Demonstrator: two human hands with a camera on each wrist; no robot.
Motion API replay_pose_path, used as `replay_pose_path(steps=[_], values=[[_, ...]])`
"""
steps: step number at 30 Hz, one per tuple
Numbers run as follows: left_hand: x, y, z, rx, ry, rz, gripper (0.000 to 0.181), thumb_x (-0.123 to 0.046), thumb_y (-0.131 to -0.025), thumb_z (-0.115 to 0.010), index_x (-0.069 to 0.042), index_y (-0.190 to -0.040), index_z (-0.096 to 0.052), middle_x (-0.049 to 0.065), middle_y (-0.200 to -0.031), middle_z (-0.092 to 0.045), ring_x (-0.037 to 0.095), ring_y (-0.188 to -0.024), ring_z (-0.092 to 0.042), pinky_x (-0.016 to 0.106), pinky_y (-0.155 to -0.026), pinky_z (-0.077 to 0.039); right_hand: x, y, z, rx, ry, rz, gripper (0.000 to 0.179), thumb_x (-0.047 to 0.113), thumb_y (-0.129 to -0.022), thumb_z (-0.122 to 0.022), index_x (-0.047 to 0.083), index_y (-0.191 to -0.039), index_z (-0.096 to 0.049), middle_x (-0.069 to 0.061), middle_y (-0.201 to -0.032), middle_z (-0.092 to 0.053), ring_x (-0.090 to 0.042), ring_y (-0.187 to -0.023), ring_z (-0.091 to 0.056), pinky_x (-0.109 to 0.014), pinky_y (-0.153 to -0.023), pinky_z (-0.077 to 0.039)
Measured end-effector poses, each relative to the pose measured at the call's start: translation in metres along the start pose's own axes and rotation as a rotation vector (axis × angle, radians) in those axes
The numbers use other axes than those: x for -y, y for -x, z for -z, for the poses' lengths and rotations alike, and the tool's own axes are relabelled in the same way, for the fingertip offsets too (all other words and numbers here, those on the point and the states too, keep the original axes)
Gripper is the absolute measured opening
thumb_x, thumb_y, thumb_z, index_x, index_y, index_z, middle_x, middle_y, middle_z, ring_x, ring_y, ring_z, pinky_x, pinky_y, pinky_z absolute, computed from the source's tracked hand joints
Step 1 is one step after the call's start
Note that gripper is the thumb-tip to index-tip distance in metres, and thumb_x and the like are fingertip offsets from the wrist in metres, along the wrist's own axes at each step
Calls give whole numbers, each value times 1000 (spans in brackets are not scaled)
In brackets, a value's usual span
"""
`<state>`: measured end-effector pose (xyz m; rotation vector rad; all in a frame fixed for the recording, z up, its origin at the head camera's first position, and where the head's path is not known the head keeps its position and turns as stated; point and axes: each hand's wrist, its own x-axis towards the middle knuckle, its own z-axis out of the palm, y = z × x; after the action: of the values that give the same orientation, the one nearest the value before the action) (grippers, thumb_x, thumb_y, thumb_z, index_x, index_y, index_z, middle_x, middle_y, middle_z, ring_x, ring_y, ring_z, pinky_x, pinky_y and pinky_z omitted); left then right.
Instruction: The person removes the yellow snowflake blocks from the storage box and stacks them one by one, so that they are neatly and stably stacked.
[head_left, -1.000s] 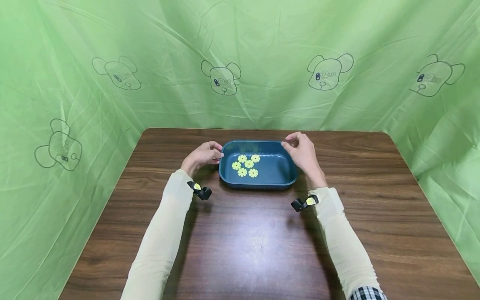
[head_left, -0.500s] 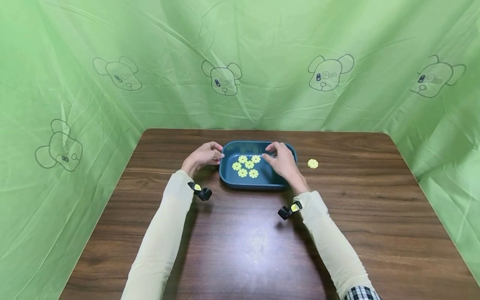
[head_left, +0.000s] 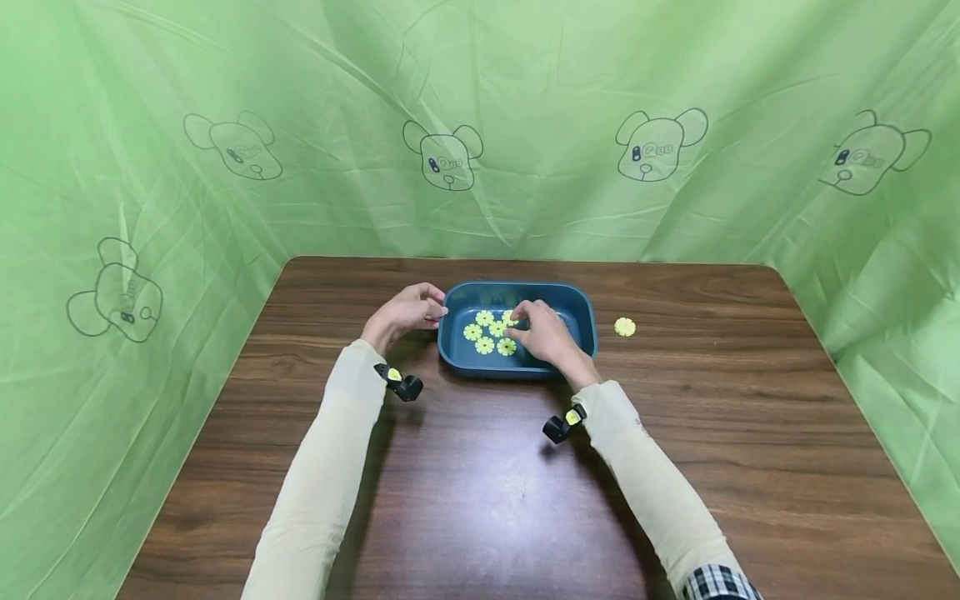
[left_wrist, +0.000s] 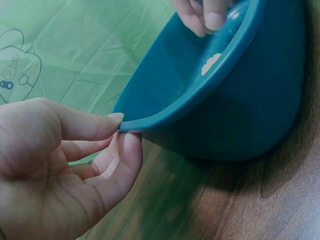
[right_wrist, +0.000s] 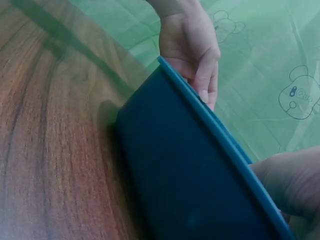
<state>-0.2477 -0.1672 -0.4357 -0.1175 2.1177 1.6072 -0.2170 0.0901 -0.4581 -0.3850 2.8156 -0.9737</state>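
Right hand (head_left: 547,336) just went from the edge of the blue tub (head_left: 495,372) to the yellow flowers (head_left: 485,345) inside, so work's on those now, can't tell if its fingers (left_wrist: 214,20) have one, left hand (head_left: 405,310) pinching the left rim.

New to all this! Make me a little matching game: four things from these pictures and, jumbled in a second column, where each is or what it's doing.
1. Left hand
2. Right hand
3. Blue tub
4. Lone yellow piece

A. Reaches inside the tub
B. Lies on the table, right of the tub
C. Pinches the tub's rim
D. Contains several flower-shaped pieces

Pairs: 1-C, 2-A, 3-D, 4-B
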Motion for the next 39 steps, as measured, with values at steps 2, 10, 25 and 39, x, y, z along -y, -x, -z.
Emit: replay_pose_path(steps=[2,10,25,39], values=[[0,0,0,2,2,1,35,1,-92,-55,2,-124,-42,10,-96,-53,15,-77,-55,49,-99,-46,0,-1,-1,32,14,-5,33,29,-87,-70,7,-110,-61,-10,-113,-57,-26,-103,-53,-42,-93,-44],[0,0,1,10,10,2,37,1,-92,-55,3,-126,-42,10,-97,-52,16,-78,-55,49,-100,-46,-1,-5,-5,118,49,-2,29,27,-85,-73,8,-104,-63,-8,-108,-61,-24,-105,-54,-40,-94,-45],[-2,1,1,10,12,-6,37,1,-91,-56,3,-125,-42,10,-98,-51,16,-80,-56,49,-101,-45,0,-7,-9,170,191,-20,31,28,-79,-78,11,-95,-58,-6,-103,-52,-26,-100,-48,-41,-90,-43],[0,0,0,10,2,-3,37,1,-92,-55,4,-126,-42,11,-99,-51,17,-80,-55,49,-100,-46,-9,-2,4,88,-94,26,14,25,-88,-70,12,-84,-67,-1,-86,-66,-16,-78,-55,-28,-71,-44]])
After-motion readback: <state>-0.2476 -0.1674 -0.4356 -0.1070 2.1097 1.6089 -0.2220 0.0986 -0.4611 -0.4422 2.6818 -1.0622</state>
